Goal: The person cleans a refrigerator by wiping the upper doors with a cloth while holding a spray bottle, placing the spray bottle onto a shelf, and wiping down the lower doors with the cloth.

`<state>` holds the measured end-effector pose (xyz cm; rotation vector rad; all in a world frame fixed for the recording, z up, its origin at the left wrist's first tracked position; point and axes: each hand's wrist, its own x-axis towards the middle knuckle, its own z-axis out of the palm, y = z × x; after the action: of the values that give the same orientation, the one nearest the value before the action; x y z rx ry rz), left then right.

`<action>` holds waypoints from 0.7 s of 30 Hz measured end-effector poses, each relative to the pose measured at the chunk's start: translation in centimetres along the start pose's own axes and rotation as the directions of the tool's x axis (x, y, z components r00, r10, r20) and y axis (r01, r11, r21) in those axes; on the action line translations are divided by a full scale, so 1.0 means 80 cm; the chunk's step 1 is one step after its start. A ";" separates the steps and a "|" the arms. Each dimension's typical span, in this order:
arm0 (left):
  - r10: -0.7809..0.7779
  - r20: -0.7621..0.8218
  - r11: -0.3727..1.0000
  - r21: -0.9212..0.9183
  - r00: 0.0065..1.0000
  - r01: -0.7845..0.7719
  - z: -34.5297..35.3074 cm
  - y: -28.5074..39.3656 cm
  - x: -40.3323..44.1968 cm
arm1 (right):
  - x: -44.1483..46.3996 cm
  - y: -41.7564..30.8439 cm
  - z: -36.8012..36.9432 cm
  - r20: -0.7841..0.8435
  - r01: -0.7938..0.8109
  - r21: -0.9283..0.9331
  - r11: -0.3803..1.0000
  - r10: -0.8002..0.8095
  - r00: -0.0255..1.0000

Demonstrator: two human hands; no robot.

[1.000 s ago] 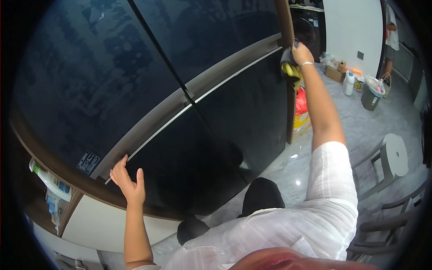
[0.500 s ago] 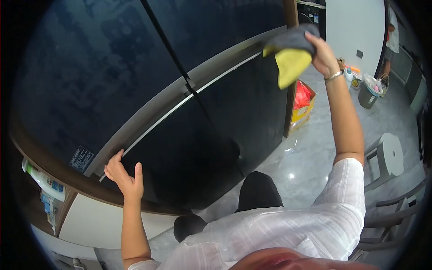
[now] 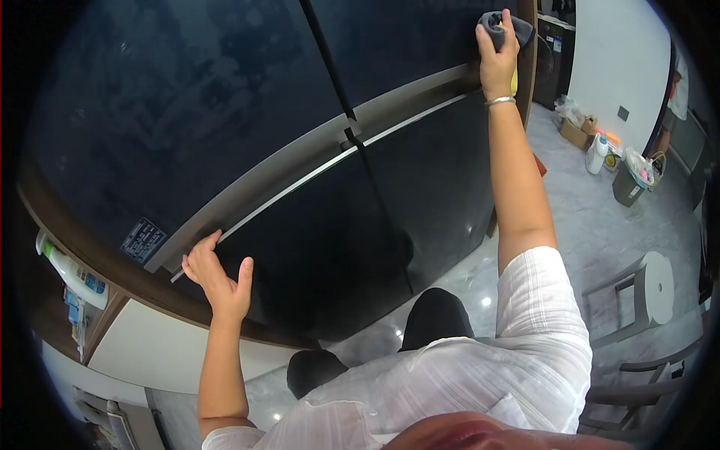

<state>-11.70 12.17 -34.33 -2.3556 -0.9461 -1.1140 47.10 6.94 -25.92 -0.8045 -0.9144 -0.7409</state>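
Observation:
A large dark glossy refrigerator (image 3: 247, 127) fills the view in front of me, with a silver handle strip (image 3: 300, 180) running across between its upper and lower doors. My left hand (image 3: 217, 279) rests its fingertips on the strip's left end, thumb spread away. Up at the right side of an upper door, my right hand (image 3: 499, 66) is closed around a grey and yellow cleaning cloth (image 3: 491, 28). The cloth is bunched up and partly hidden by the hand; a bit of yellow shows beside the wrist.
On the right stand a grey stool (image 3: 651, 289) and a chair (image 3: 652, 382). Farther back on the floor are a waste bin (image 3: 630, 187), a bottle (image 3: 597, 154) and a cardboard box (image 3: 577, 133). A spray bottle (image 3: 75, 279) sits in the shelf at left. Another person is partly visible at far right.
My right hand has moved up and left to the upper door's right edge, and the dangling cloth is now bunched in it. My left hand stays on the strip. The view has shifted slightly.

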 end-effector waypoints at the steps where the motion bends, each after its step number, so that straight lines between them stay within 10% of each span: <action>1: 0.006 -0.010 1.000 0.006 1.000 -0.006 0.002 0.000 -0.001 | -0.002 0.000 0.001 0.000 -0.040 0.032 0.999 0.040 0.999; 5: 0.004 -0.020 1.000 0.026 1.000 -0.003 0.008 0.001 0.000 | -0.050 -0.107 0.039 0.137 -0.012 -0.033 0.999 0.017 0.990; 6: -0.001 -0.019 1.000 0.024 1.000 0.002 0.008 0.001 0.000 | -0.077 -0.106 0.059 0.142 0.231 -0.025 0.973 -0.226 0.964; 15: -0.012 0.005 1.000 0.009 1.000 0.012 0.008 -0.004 -0.003 | -0.135 -0.179 0.068 0.526 0.220 0.129 0.967 -0.255 0.812; 21: -0.026 0.021 0.999 -0.045 0.999 0.027 0.004 -0.001 -0.003 | -0.053 -0.061 0.029 0.156 0.388 -0.125 0.913 -0.368 0.917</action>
<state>-11.70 12.33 -34.68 -2.4016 -0.9716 -1.1342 40.37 7.35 -27.47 -0.8263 -1.1595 -1.1204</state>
